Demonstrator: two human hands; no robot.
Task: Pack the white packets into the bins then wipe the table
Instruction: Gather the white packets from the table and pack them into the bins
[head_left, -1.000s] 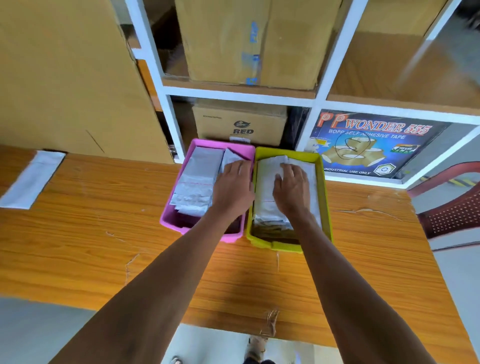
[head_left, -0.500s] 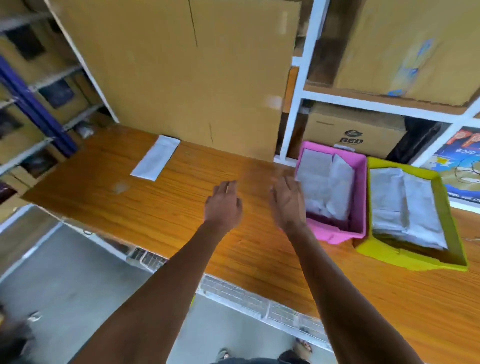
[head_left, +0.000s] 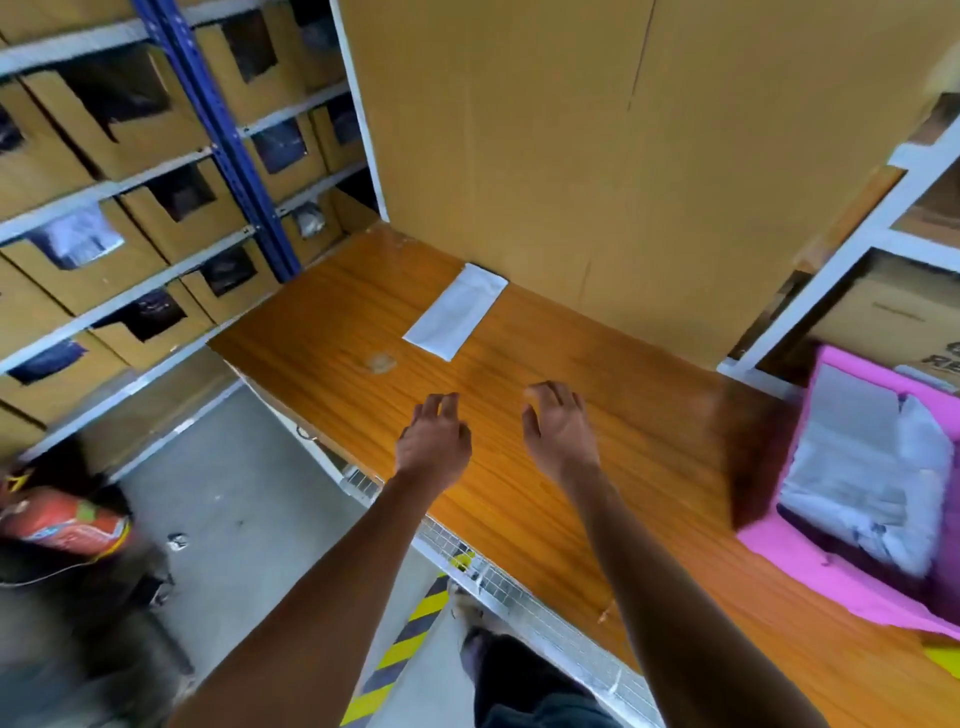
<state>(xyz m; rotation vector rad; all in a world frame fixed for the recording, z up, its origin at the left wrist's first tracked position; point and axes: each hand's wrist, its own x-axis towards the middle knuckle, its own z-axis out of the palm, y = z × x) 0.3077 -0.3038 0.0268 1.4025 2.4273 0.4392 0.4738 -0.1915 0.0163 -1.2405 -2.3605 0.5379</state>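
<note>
Two empty hands, one white cloth, one pink bin

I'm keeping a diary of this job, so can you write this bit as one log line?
hands: left, right empty over wooden table | flat white packet unpacked | pink plastic bin holds packets | wiping: not begun

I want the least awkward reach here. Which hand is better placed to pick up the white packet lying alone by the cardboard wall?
Probably the left hand, by a narrow margin. Both hands hover empty over the table, short of the white packet, which lies almost straight ahead of the left; the right hand would reach across.
</note>
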